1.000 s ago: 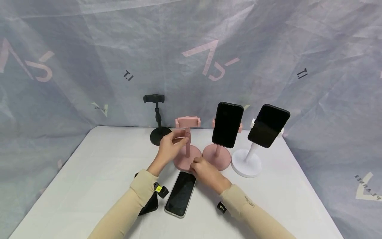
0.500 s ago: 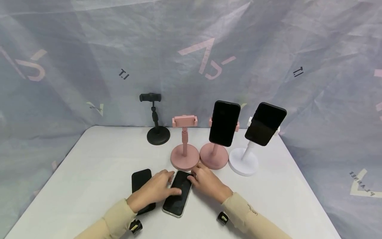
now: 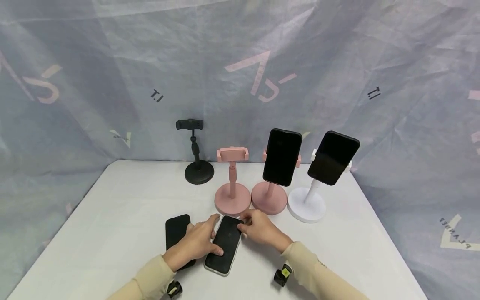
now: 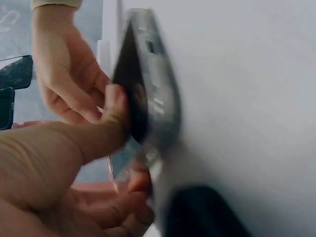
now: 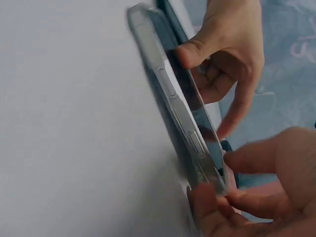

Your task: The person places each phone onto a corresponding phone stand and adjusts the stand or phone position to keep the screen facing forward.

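A smartphone in a clear-edged case lies screen up in front of the pink stands. My left hand holds it from the left, thumb on the screen and fingers along the far edge. At the phone's upper right corner, my right hand pinches with thumb and fingers. The right wrist view shows the phone's side buttons and my right fingertips at its end. Under my left hand lies a second black phone, partly covered.
Behind the phone stands an unloaded pink phone stand. To its right, another pink stand and a white stand each bear a black phone. A black stand is at the back left, before a grey cloth backdrop.
My left hand has left the pink stand's post and come down onto the smartphone. My right hand stays near the phone's upper corner, now with thumb and fingers on it.
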Motion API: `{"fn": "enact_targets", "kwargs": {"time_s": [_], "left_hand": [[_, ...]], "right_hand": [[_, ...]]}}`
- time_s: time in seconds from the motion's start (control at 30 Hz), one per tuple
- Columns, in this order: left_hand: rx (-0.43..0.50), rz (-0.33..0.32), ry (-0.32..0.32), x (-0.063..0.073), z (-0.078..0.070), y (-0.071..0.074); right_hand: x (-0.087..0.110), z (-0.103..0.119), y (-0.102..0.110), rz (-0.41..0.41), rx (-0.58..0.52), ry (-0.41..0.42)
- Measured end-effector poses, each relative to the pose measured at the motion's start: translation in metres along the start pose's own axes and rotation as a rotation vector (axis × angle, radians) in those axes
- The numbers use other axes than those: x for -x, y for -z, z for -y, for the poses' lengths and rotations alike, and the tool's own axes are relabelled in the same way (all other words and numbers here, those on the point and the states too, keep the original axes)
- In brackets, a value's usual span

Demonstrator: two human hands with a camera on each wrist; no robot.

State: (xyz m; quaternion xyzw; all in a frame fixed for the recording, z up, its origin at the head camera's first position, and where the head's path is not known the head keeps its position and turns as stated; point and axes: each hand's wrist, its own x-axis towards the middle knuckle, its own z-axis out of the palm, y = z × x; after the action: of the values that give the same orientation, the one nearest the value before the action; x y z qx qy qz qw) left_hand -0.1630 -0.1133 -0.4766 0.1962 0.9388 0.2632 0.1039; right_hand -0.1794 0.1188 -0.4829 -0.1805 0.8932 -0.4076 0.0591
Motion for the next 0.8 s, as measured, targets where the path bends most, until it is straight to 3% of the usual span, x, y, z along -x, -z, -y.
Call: {"fn": "enact_targets", "kwargs": {"time_s": [0.23, 0.4, 0.57, 0.8], "left_hand": [[0.260, 0.079, -0.033, -0.003, 0.002, 0.012], [0.399, 0.084, -0.053, -0.003, 0.005, 0.015], [0.466, -0.009, -0.113, -0.006, -0.002, 0.021], [0.527, -0.187, -0.135, -0.013, -0.021, 0.056]], "right_hand": [[0.001, 0.008, 0.009, -0.031, -0.343, -0.034], [0.004, 0.021, 0.011, -0.082, -0.386, 0.024], [0.006, 0.030, 0.008, -0.149, -0.384, 0.075], [0.011, 0.031, 0.003, -0.027, -0.351, 0.136]]}}
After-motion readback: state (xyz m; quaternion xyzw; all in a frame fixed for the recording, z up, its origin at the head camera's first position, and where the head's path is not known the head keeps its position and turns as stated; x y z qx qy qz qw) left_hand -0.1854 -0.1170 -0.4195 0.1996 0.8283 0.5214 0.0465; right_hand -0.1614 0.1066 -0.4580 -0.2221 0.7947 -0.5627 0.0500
